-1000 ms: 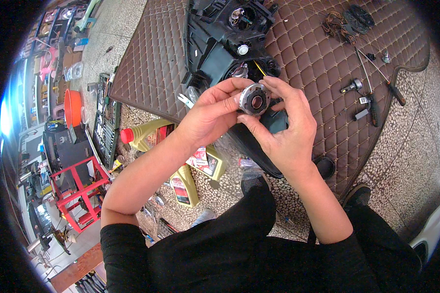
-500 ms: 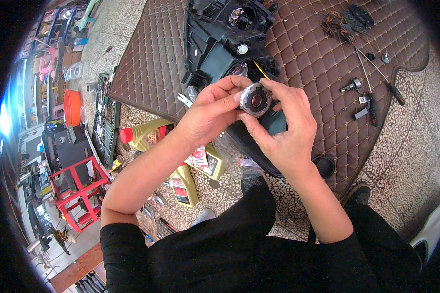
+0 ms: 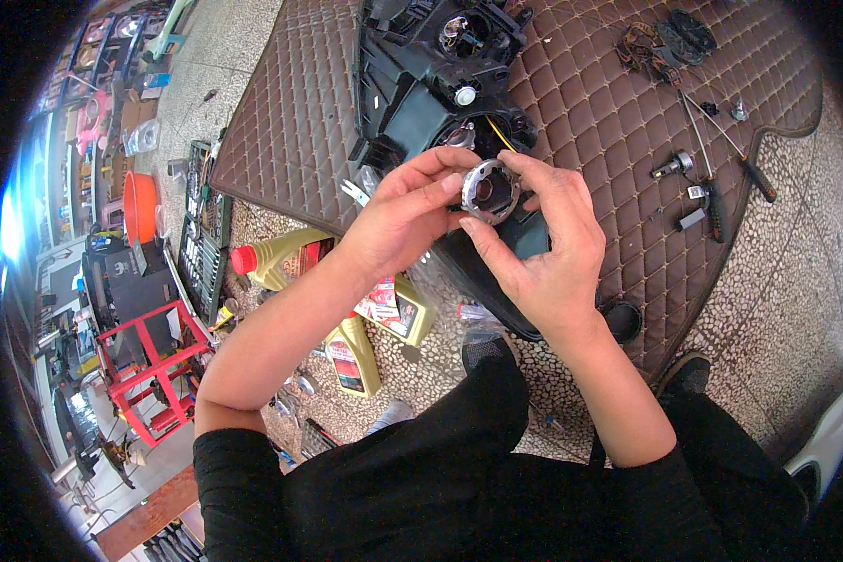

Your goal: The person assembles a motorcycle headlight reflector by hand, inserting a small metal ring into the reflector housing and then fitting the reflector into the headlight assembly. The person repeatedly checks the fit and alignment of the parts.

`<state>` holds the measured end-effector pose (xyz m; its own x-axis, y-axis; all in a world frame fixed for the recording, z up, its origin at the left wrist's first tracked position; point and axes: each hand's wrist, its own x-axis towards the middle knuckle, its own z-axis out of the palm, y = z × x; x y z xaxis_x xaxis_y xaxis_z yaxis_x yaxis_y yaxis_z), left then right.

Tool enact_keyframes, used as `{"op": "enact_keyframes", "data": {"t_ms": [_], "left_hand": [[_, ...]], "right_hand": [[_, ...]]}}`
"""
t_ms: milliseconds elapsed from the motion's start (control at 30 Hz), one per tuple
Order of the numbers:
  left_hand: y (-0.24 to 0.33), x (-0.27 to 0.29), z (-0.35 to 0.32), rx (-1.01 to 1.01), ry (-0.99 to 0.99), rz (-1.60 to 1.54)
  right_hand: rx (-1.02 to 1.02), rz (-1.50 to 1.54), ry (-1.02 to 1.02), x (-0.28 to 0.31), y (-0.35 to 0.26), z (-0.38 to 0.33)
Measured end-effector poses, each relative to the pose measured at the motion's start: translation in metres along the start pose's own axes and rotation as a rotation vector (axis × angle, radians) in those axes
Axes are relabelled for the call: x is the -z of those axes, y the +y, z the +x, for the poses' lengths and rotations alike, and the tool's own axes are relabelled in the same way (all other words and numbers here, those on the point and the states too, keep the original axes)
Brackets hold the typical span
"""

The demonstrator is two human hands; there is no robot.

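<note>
Both hands, left hand and right hand, pinch the metal ring between closed fingertips, above the headlamp housing. Fitting step; next needs alignment with the housing's opening.

This is a vehicle repair workshop, with work done on the ground. A black headlight housing lies on a brown quilted mat spread over a pebbled floor, with screwdrivers and small parts beside it. Yellow oil bottles, a socket tray and a red metal stand sit nearby.
</note>
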<state>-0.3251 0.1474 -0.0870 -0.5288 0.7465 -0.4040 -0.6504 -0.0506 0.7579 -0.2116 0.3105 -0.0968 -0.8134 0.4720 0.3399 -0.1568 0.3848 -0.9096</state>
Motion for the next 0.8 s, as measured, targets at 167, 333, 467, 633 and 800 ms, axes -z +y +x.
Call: {"op": "enact_keyframes", "data": {"t_ms": [167,333,467,633,800], "left_hand": [[-0.007,0.017,-0.013,0.079,0.031,-0.087],[-0.013,0.031,-0.036,0.140,-0.022,-0.239],[-0.020,0.036,-0.046,0.164,-0.024,-0.317],[-0.021,0.035,-0.046,0.156,-0.025,-0.238],[-0.018,0.033,-0.042,0.170,-0.058,-0.213]], "right_hand": [[-0.044,0.009,-0.007,-0.006,0.012,-0.003],[-0.161,-0.051,-0.014,-0.019,0.034,-0.010],[-0.148,-0.099,0.004,-0.040,0.051,-0.007],[-0.157,-0.105,-0.022,-0.066,0.062,0.004],[-0.109,-0.222,0.030,-0.079,0.066,0.009]]}}
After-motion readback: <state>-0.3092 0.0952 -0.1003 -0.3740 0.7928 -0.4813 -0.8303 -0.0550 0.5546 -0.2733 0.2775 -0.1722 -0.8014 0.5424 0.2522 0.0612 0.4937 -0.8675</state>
